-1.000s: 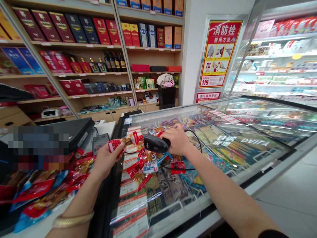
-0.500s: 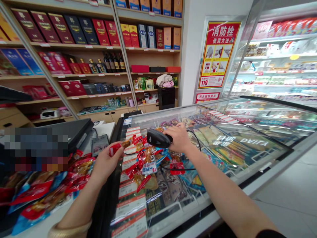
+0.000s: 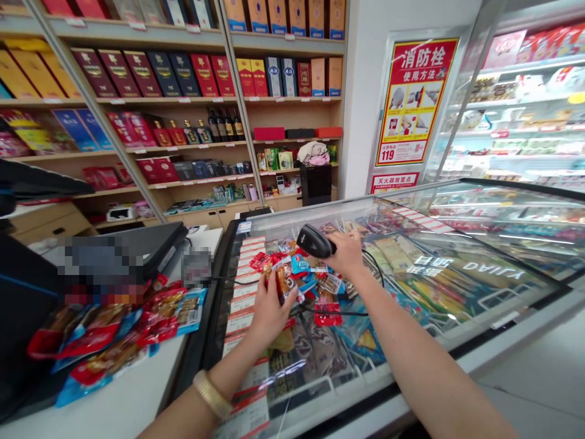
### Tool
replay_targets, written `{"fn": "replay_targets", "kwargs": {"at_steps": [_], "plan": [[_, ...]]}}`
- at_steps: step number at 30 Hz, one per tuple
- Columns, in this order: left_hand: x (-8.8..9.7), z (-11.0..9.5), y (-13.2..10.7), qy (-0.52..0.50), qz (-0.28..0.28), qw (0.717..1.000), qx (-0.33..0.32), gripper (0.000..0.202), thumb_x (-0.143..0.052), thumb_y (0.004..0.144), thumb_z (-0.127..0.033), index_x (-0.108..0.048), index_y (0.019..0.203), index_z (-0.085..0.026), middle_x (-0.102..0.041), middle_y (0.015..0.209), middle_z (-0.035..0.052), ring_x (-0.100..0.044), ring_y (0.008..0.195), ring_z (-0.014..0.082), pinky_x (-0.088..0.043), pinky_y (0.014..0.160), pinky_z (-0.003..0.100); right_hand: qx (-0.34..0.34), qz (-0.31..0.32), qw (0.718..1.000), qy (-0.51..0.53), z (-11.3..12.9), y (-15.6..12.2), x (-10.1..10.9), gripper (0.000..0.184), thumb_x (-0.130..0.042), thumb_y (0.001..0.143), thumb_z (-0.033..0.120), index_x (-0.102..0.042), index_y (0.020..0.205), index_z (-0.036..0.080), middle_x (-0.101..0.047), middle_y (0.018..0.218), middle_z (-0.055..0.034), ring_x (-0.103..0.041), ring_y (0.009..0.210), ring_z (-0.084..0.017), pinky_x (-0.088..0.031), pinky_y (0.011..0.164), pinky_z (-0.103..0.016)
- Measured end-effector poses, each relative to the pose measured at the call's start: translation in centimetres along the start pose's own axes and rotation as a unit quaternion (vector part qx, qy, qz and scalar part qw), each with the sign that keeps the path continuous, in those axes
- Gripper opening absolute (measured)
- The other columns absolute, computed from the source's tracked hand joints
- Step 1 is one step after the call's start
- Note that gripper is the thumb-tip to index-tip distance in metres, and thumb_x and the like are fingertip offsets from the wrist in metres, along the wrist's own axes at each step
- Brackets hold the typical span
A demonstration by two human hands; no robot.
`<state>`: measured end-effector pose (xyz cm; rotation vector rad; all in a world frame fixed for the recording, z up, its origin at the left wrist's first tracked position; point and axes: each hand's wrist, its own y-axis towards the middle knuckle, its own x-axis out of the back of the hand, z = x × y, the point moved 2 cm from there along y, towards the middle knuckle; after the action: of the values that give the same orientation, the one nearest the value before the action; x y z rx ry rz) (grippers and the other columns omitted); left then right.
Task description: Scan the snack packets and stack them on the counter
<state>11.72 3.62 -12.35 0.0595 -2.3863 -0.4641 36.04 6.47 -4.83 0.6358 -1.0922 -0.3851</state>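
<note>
My right hand is wrapped round the grip of a black handheld barcode scanner, whose head points left above a heap of snack packets. My left hand is at the near left of that heap, thumb and fingers around a snack packet with brown contents and red trim. Other red and blue shiny packets lie on the freezer's glass lid, one red packet by the scanner cable. A second heap of packets covers part of the white counter to the left, with a blue-edged packet at its right end.
The glass-topped chest freezer has a row of price labels along its left side. A black cable loops over the glass. A dark checkout machine stands on the counter. Shelves of boxed goods line the back wall.
My left hand has moved right, from the freezer's left edge to the heap; the red packet it held there is gone from it. The scanner has tilted and risen slightly. The view has shifted left.
</note>
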Motion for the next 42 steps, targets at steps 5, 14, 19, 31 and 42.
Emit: {"fn": "replay_targets", "kwargs": {"at_steps": [5,14,19,31,42], "plan": [[-2.3,-1.9,1.7,0.026,0.012,0.999,-0.018,0.080,-0.059,0.087,-0.059,-0.045,0.148,-0.010,-0.037,0.156,0.0282,-0.036,0.147,0.0410,-0.030,0.120,0.055,-0.003,0.001,1.000,-0.014,-0.6,0.0,-0.1,0.028,-0.072,0.074,0.034,-0.074,0.100,0.024,-0.077,0.101,-0.0071,-0.065,0.098,-0.026,-0.027,0.091,-0.039],[7.1,-1.3,1.9,0.240,-0.037,0.970,-0.005,0.066,-0.061,0.085,-0.047,-0.053,0.144,-0.020,-0.045,0.152,0.0235,-0.045,0.140,0.0410,-0.034,0.115,0.056,0.003,0.000,1.000,0.004,-1.4,-0.1,-0.8,0.031,-0.073,0.075,0.036,-0.074,0.103,0.023,-0.078,0.102,-0.0070,-0.064,0.099,-0.025,-0.026,0.092,-0.040],[16.4,2.4,0.5,0.419,-0.122,0.897,0.068,0.056,-0.059,0.084,-0.052,-0.061,0.127,-0.016,-0.053,0.141,0.0254,-0.046,0.133,0.0479,-0.037,0.107,0.064,0.001,-0.002,1.000,-0.004,-0.9,-0.2,-0.7,0.028,-0.071,0.075,0.034,-0.074,0.100,0.023,-0.077,0.102,-0.0075,-0.065,0.097,-0.026,-0.026,0.094,-0.040],[19.6,5.9,-1.6,0.546,-0.066,0.826,0.125,0.047,-0.046,0.089,-0.059,-0.072,0.083,-0.019,-0.066,0.122,0.0194,-0.047,0.128,0.0469,-0.041,0.101,0.062,0.010,0.018,1.000,-0.008,-0.2,-0.3,-0.7,0.027,-0.068,0.073,0.028,-0.073,0.099,0.024,-0.076,0.098,-0.0064,-0.064,0.094,-0.025,-0.026,0.090,-0.039],[19.6,3.3,-0.6,0.552,0.144,0.808,0.146,0.035,-0.048,0.088,-0.023,-0.075,0.103,-0.007,-0.072,0.114,0.0265,-0.068,0.110,0.0380,-0.050,0.093,0.044,-0.005,0.035,0.999,-0.011,-0.2,-0.2,-0.6,0.026,-0.069,0.076,0.029,-0.074,0.101,0.023,-0.076,0.099,-0.0061,-0.065,0.097,-0.026,-0.026,0.092,-0.041]]}}
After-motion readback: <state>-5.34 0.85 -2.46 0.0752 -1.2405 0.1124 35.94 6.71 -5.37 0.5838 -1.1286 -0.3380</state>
